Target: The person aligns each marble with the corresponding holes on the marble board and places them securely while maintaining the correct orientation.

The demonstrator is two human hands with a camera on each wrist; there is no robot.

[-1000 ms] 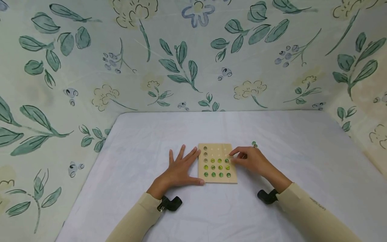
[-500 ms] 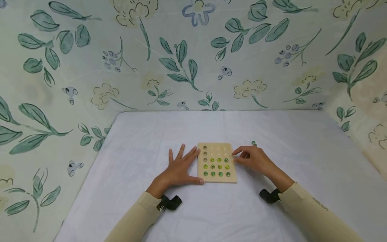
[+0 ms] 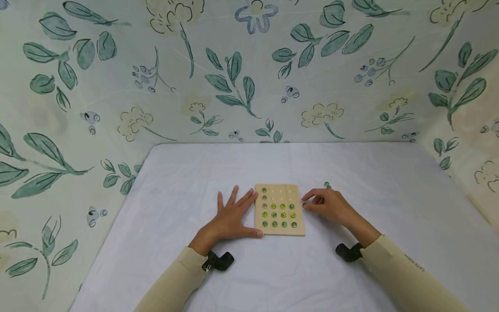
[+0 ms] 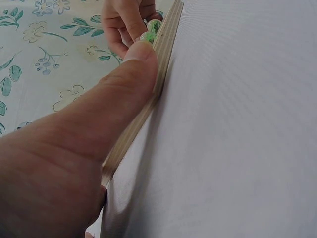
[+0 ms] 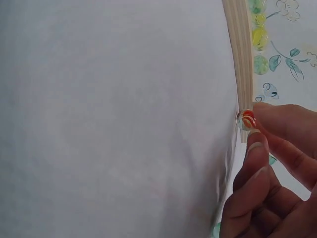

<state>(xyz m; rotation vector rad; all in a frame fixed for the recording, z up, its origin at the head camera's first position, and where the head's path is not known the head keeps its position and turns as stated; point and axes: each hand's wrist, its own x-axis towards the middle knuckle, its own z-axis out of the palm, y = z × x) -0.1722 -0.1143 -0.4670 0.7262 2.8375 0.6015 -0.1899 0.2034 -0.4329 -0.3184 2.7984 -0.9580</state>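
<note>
In the head view a square-holed pale wooden board point(image 3: 277, 231) lies flat on the white cloth, with rows of green and yellow glass marbles point(image 3: 283, 215) seated across its lower part and clear ones up its left column. My left hand point(image 3: 230, 220) is spread at the board's left side, its fingertips and thumb at the edge; the thumb shows large in the left wrist view. Just off the board's right edge, my right hand point(image 3: 327, 204) pinches a clear marble with a red-orange swirl point(image 5: 248, 119) between thumb and fingers.
Beyond my right hand, a couple of loose green marbles point(image 3: 327, 184) lie on the cloth, partly hidden by the hand. The white tabletop point(image 3: 195, 169) ends at a leaf-and-flower patterned backdrop point(image 3: 241, 121). Each wrist wears a black camera point(image 3: 347, 252).
My right hand has drawn slightly to the right, from over the board's right edge to just beside it. The left hand stays at the board's left side.
</note>
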